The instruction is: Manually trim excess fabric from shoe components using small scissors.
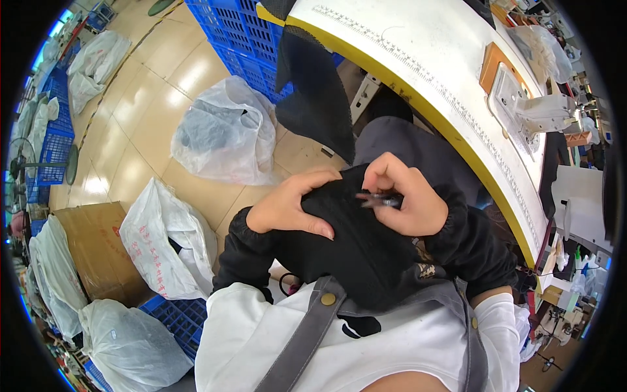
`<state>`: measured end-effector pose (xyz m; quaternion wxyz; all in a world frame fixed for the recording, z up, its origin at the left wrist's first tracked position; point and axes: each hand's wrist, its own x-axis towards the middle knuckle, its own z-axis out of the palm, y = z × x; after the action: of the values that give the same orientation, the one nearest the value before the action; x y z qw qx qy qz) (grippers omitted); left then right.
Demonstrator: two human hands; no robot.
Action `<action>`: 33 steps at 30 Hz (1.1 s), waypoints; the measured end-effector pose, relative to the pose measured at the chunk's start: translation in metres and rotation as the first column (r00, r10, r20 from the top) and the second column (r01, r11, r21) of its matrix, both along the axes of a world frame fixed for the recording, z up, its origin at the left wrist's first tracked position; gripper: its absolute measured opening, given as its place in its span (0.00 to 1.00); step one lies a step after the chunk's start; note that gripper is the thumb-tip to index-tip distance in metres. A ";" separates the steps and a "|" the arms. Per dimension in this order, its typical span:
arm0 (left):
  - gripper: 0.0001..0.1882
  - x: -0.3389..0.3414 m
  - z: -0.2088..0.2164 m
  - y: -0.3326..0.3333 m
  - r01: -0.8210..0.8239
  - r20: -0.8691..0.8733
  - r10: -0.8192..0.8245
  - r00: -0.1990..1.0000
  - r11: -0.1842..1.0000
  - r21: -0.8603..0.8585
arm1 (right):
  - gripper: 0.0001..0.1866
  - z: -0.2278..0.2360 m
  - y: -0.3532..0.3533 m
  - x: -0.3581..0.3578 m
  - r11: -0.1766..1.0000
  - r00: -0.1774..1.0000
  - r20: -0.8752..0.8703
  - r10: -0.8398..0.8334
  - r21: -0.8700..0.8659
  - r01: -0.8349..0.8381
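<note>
Your left hand holds black cloth in front of you; your right hand grips a small, blurred metal tool over it. To your right, a white surface carries a sewing machine.

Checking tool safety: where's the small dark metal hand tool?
In the head view, the small metal tool is right of centre, in the person's right hand, over the black fabric piece.

white table bears sewing machine; floor bears bag, perhaps carton
</note>
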<state>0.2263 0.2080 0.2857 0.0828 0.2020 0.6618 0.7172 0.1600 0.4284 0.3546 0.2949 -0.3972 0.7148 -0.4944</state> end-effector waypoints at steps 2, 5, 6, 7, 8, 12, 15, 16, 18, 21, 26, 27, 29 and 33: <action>0.39 0.000 0.001 -0.002 -0.018 -0.180 -0.017 0.983 0.982 -0.190 | 0.12 -0.005 -0.001 -0.005 0.999 0.988 0.149 -0.035 -0.019 0.038; 0.38 0.003 0.004 -0.001 -0.213 -0.316 0.173 0.933 0.972 -0.098 | 0.11 -0.010 -0.001 -0.025 0.993 0.909 0.409 -0.081 -0.041 0.107; 0.38 0.004 0.005 -0.002 -0.235 -0.360 0.187 0.914 0.967 -0.096 | 0.14 -0.009 0.000 -0.034 0.999 0.911 0.411 -0.044 0.033 0.034; 0.38 0.004 0.005 -0.003 -0.257 -0.404 0.200 0.893 0.962 -0.094 | 0.18 -0.008 0.000 -0.044 0.994 0.910 0.414 -0.007 0.105 -0.041; 0.38 0.000 0.004 -0.004 -0.181 -0.412 0.129 0.902 0.979 -0.089 | 0.22 -0.009 -0.002 -0.046 0.983 0.915 0.404 0.007 0.166 -0.081; 0.30 -0.004 0.011 0.000 -0.063 -0.361 0.043 0.932 0.997 -0.046 | 0.22 -0.009 -0.017 -0.057 0.937 0.869 0.472 0.150 0.212 -0.276; 0.30 -0.006 0.014 0.000 -0.057 -0.350 0.028 0.936 0.996 -0.074 | 0.21 -0.019 -0.026 -0.060 0.940 0.832 0.528 0.169 0.167 -0.297; 0.30 -0.007 0.013 0.000 -0.057 -0.350 0.028 0.936 0.996 -0.072 | 0.21 -0.018 -0.029 -0.060 0.940 0.832 0.528 0.168 0.169 -0.296; 0.29 -0.006 0.011 -0.002 -0.039 -0.351 0.012 0.936 0.997 -0.071 | 0.20 -0.012 -0.036 -0.059 0.933 0.821 0.552 0.143 0.202 -0.299; 0.29 -0.007 0.012 -0.002 -0.057 -0.362 0.030 0.932 0.996 -0.063 | 0.19 -0.018 -0.039 -0.064 0.924 0.839 0.496 0.224 0.166 -0.345; 0.28 -0.004 0.011 -0.002 -0.051 -0.337 0.018 0.942 0.995 -0.090 | 0.20 0.009 -0.047 -0.077 0.986 0.998 -0.003 0.058 0.156 -0.057; 0.28 -0.006 0.010 -0.001 -0.030 -0.335 0.003 0.942 0.997 -0.076 | 0.20 0.013 -0.056 -0.082 0.984 0.979 -0.204 0.002 0.173 0.034; 0.32 -0.005 0.008 0.001 -0.018 -0.292 -0.003 0.956 0.998 -0.068 | 0.21 0.018 -0.080 -0.088 0.954 0.944 -0.324 -0.060 0.260 0.150; 0.32 -0.008 0.007 0.005 -0.010 -0.303 -0.018 0.953 0.996 -0.091 | 0.19 0.028 -0.123 -0.102 0.868 0.838 -0.529 0.133 0.471 0.159</action>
<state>0.2181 0.2134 0.2922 -0.0093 0.3071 0.6982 0.6466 0.0576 0.3057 0.3823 0.1677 -0.4264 0.8739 -0.1621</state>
